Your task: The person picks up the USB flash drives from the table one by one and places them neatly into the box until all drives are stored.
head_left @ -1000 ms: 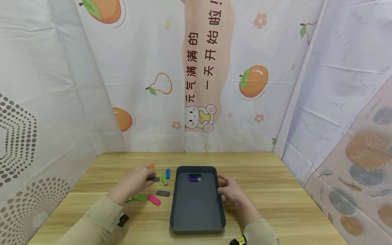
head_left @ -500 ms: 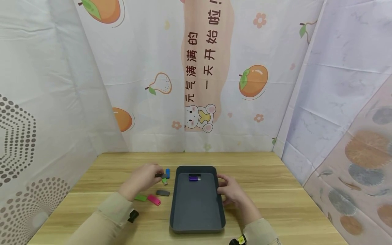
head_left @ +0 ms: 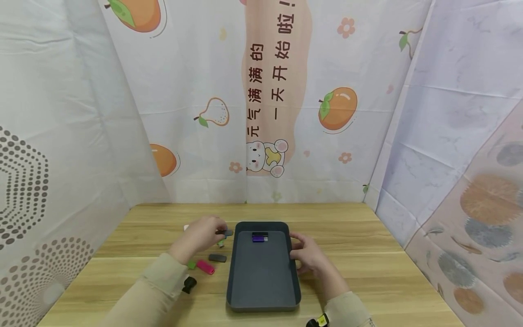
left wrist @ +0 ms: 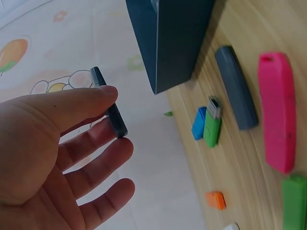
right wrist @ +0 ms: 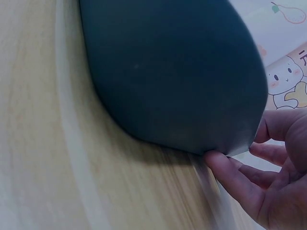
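Observation:
My left hand [head_left: 203,237] pinches a dark grey USB stick [left wrist: 111,108] between thumb and index finger, held up just left of the tray's far end. In the left wrist view, the other fingers are loosely bent. My right hand [head_left: 308,254] holds the dark grey tray [head_left: 261,277] by its right side, thumb and fingertips at the wall. Inside the tray, a black USB stick [head_left: 259,234] and a purple one [head_left: 259,239] lie side by side near the far end.
Left of the tray lie more USB sticks: a dark grey one [head_left: 217,258], a pink one [head_left: 205,267], a small green one [left wrist: 212,129], a blue one [left wrist: 199,123], a larger green one [left wrist: 294,203] and an orange one [left wrist: 216,200]. A printed curtain [head_left: 204,154] stands behind the table.
My left hand has moved right toward the tray with the dark grey USB stick in its fingers. The right hand and the tray have stayed in place.

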The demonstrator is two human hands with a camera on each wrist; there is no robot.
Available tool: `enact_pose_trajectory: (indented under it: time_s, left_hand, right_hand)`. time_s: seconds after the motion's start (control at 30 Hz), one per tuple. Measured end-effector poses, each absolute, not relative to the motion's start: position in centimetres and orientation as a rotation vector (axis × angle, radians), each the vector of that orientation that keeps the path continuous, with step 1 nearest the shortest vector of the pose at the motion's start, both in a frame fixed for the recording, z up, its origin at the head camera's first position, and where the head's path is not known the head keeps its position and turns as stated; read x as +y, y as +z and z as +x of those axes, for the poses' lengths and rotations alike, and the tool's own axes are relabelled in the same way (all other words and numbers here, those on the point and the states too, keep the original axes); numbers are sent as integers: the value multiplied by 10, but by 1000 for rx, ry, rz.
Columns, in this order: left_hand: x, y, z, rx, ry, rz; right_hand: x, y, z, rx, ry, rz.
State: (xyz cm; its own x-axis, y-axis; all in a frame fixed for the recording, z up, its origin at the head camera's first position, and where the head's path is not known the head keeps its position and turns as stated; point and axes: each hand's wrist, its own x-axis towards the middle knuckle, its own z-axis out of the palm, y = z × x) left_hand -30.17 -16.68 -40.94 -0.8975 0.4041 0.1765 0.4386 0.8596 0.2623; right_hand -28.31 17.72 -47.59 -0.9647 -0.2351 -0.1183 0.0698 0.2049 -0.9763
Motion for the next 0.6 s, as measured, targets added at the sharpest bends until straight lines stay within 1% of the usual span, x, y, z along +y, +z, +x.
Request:
enact_pose_trajectory:
  time_s: [0.6]
  left_hand:
    - [-141, -404, -312, -2946, -577, -645]
  right_hand:
    - [176, -476, -281, 2223, -1847, -157]
